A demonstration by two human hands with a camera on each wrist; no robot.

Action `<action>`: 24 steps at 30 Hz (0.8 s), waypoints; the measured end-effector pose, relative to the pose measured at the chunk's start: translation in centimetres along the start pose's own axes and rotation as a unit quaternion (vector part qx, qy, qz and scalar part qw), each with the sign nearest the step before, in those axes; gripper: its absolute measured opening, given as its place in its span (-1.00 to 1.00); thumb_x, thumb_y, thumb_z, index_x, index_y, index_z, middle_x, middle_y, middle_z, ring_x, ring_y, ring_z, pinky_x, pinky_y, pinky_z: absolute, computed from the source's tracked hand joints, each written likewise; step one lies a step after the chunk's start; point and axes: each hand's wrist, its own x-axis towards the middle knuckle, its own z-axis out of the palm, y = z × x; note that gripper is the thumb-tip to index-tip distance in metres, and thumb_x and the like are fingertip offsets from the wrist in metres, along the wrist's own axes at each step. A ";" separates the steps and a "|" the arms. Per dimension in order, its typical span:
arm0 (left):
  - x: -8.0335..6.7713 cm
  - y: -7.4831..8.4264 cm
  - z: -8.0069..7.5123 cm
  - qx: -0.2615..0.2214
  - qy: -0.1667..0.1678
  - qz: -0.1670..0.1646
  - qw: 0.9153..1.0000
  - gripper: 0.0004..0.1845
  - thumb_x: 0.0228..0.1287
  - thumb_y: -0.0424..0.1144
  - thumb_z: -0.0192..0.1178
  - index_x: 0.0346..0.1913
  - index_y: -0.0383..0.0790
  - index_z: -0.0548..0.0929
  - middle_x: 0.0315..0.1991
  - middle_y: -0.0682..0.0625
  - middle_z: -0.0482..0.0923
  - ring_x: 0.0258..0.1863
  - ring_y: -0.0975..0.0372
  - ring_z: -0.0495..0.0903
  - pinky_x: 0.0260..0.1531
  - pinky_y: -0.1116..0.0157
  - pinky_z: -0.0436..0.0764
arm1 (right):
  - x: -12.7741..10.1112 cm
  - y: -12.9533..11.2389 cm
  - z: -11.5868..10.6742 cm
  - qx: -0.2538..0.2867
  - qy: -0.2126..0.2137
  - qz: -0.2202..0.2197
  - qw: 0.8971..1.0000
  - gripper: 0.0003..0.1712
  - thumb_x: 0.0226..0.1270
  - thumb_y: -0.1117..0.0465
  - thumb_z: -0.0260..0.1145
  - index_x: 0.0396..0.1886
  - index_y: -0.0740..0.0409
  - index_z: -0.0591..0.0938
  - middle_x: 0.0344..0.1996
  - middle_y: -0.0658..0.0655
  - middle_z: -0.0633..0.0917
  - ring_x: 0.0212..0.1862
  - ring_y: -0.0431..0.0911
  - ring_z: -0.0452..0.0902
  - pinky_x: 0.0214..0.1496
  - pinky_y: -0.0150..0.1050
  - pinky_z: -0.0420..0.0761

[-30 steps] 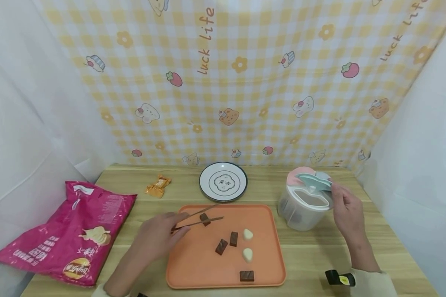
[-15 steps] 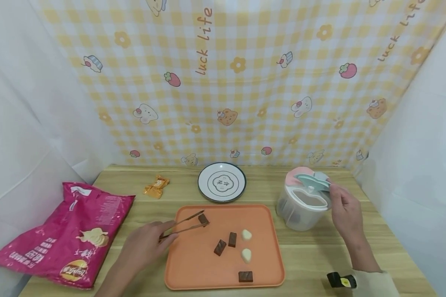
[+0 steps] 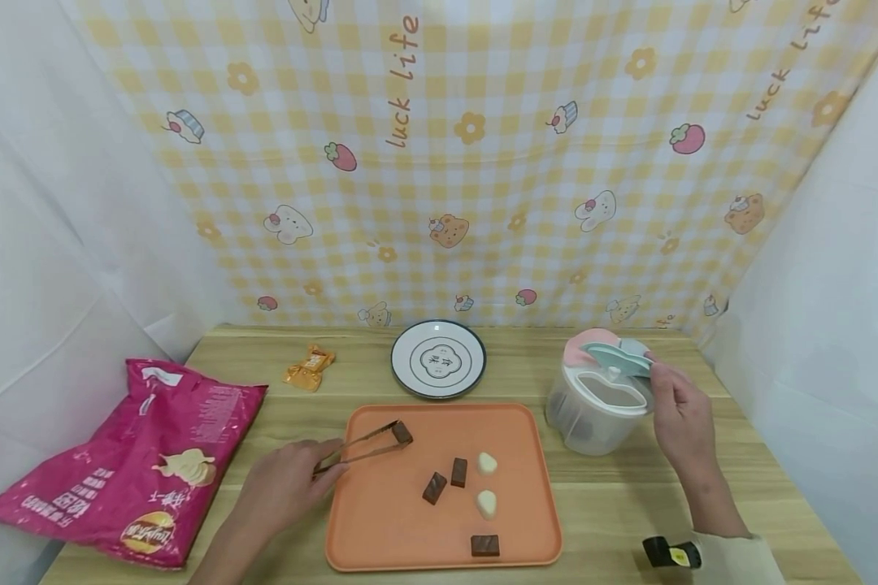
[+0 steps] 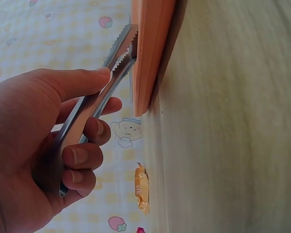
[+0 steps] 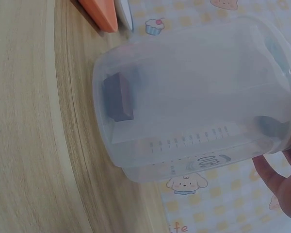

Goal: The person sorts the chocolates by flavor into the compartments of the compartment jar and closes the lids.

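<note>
My left hand holds metal tongs, thumb on one arm and fingers curled round the other. Their serrated tips stand on either side of a dark chocolate piece at the back left of the orange tray. To the right, my right hand pinches the raised green flap lid of a clear divided storage container. The compartment under that flap stands uncovered. Through its wall, the right wrist view shows a dark block at the bottom.
On the tray lie more dark chocolates and two pale pieces. Behind it stands a white plate. An orange-wrapped candy lies at the back left, and a pink chip bag fills the left side.
My left hand has drawn back to the left with the tongs, bringing their tips to the back-left chocolate. The right hand keeps the flap raised in place.
</note>
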 end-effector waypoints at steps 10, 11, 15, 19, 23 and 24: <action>0.0 -0.2 0.1 -0.006 -0.012 -0.015 1.000 -0.70 0.30 -0.07 0.44 0.03 -0.09 0.84 -0.36 0.12 0.69 -0.42 0.29 0.58 -0.52 0.18 0.52 | 0.0 -0.1 0.0 0.000 0.001 0.000 1.000 -0.59 0.67 0.21 0.10 -0.16 0.44 0.74 0.17 0.34 0.66 0.13 -0.54 0.45 0.19 -0.56 0.38; 0.0 -0.1 0.1 -0.006 -0.014 -0.016 1.000 -0.70 0.30 -0.08 0.44 0.03 -0.10 0.84 -0.38 0.13 0.67 -0.44 0.30 0.54 -0.53 0.19 0.50 | 0.0 -0.1 0.0 0.001 0.001 -0.001 1.000 -0.59 0.67 0.21 0.10 -0.19 0.45 0.74 0.16 0.34 0.66 0.13 -0.53 0.45 0.19 -0.56 0.38; 0.1 -0.1 0.0 -0.007 -0.019 -0.017 1.000 -0.69 0.30 -0.08 0.44 0.03 -0.11 0.84 -0.41 0.14 0.66 -0.48 0.32 0.47 -0.54 0.21 0.47 | 0.0 -0.2 0.0 0.003 -0.001 -0.003 1.000 -0.58 0.67 0.20 0.10 -0.20 0.45 0.74 0.17 0.35 0.66 0.14 -0.53 0.45 0.19 -0.56 0.38; 0.2 -0.1 0.0 -0.002 -0.017 -0.011 1.000 -0.70 0.30 -0.08 0.44 0.02 -0.12 0.84 -0.40 0.13 0.67 -0.47 0.32 0.50 -0.54 0.21 0.47 | 0.0 -0.1 0.0 0.004 0.001 -0.003 1.000 -0.59 0.67 0.21 0.10 -0.15 0.46 0.74 0.16 0.36 0.65 0.13 -0.53 0.45 0.19 -0.56 0.38; 0.1 -0.1 -0.1 0.005 -0.014 -0.005 1.000 -0.69 0.31 -0.08 0.44 0.03 -0.13 0.84 -0.40 0.11 0.68 -0.47 0.30 0.53 -0.55 0.21 0.48 | 0.0 0.0 0.1 0.003 0.003 -0.003 1.000 -0.60 0.66 0.21 0.11 -0.13 0.45 0.74 0.16 0.36 0.66 0.13 -0.54 0.46 0.19 -0.56 0.38; 0.1 -0.1 -0.1 0.006 -0.013 -0.003 1.000 -0.69 0.31 -0.09 0.43 0.03 -0.13 0.84 -0.39 0.09 0.69 -0.46 0.29 0.55 -0.55 0.20 0.49 | 0.0 0.0 0.1 0.003 0.003 -0.003 1.000 -0.60 0.66 0.20 0.11 -0.15 0.45 0.74 0.16 0.36 0.66 0.13 -0.54 0.45 0.19 -0.55 0.38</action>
